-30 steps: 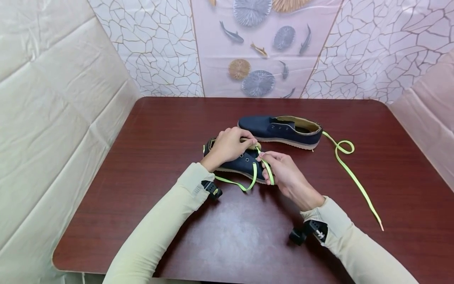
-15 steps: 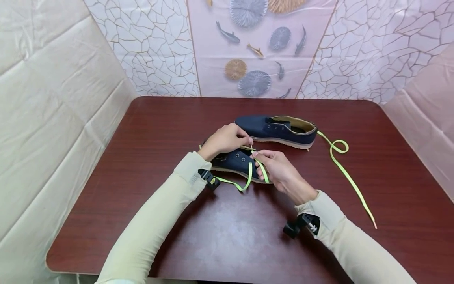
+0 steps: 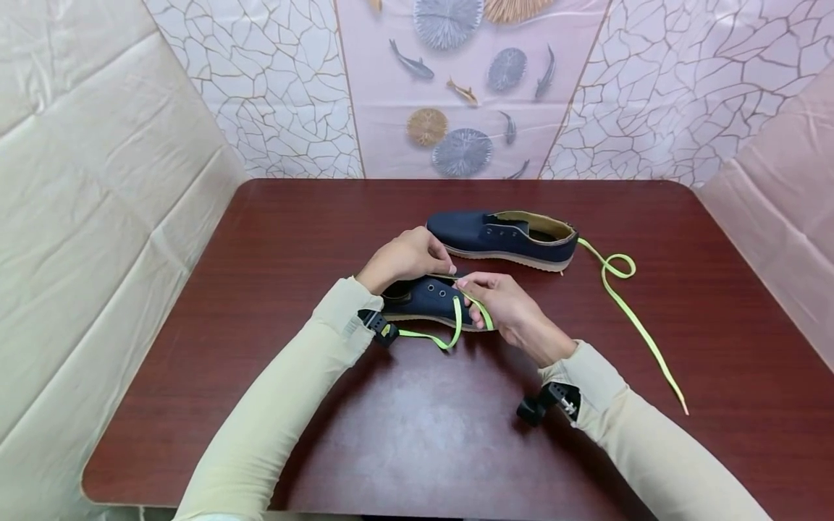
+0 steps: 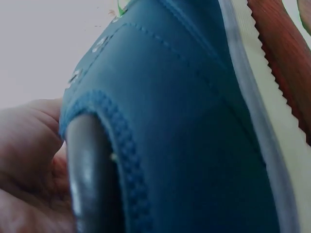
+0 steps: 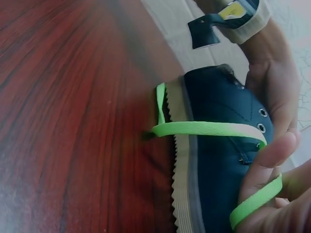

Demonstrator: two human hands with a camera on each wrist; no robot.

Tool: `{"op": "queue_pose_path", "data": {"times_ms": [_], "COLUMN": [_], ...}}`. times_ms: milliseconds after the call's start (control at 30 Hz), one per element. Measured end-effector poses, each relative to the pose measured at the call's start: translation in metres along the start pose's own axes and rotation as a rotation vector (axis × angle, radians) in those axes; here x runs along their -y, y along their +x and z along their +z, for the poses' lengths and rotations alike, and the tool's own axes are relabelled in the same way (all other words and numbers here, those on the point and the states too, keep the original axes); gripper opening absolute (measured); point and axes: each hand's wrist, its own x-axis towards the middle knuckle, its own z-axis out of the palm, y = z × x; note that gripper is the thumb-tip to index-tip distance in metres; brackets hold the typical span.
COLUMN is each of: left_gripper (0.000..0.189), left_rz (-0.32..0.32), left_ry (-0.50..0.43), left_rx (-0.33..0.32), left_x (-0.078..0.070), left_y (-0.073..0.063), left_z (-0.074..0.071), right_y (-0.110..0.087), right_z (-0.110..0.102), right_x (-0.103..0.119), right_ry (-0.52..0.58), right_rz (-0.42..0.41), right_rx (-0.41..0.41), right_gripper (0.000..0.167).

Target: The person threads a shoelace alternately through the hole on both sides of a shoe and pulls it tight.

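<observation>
A navy shoe (image 3: pixel 417 304) with metal eyelets lies on the table, toe to the right. A neon-green shoelace (image 3: pixel 457 322) comes out of a near-side eyelet and loops down in front of the sole. My right hand (image 3: pixel 515 311) pinches the lace's other stretch beside the eyelets; that stretch (image 5: pixel 257 201) trails over its fingers in the right wrist view. My left hand (image 3: pixel 407 253) arches over the shoe from the far side, thumb and forefinger pinched together at the opening's edge, close to the right fingertips. The lace end between its fingertips is hidden. Shoe upper (image 4: pixel 170 121) fills the left wrist view.
A second navy shoe (image 3: pixel 502 239) stands just behind, its eyelets unlaced. Another green shoelace (image 3: pixel 635 318) runs from its heel, loops once and trails toward the right. The brown table (image 3: pixel 313 217) meets patterned cloth walls at the back and sides.
The left fingers have shifted from the shoe's tan tongue edge to beside the lace, then lower. The right hand stays on the lace. The whole view drifts slightly left.
</observation>
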Motion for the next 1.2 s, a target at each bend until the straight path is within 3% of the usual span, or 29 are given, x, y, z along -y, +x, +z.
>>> {"op": "queue_pose_path", "data": {"times_ms": [233, 567, 733, 933, 1200], "left_gripper": [0.013, 0.016, 0.016, 0.014, 0.013], "left_rz": [0.054, 0.044, 0.107, 0.157, 0.212], "left_ry": [-0.017, -0.134, -0.183, -0.249, -0.277], "left_rx": [-0.028, -0.191, -0.298, -0.319, -0.396], "left_x": [0.003, 0.004, -0.001, -0.007, -0.012], "left_y": [-0.002, -0.003, -0.003, -0.004, -0.002], "left_z": [0.001, 0.007, 0.003, -0.005, -0.015], "right_y": [-0.002, -0.006, -0.012, -0.017, -0.017], "right_z": [0.001, -0.001, -0.005, -0.006, -0.014], "right_x": [0.000, 0.006, 0.015, 0.020, 0.026], "right_ry": [-0.060, -0.068, -0.152, -0.230, -0.156], "right_rz": [-0.006, 0.059, -0.006, -0.062, -0.150], "right_rx": [0.011, 0.044, 0.045, 0.005, 0.018], "right_gripper": [0.032, 0.035, 0.035, 0.032, 0.032]}}
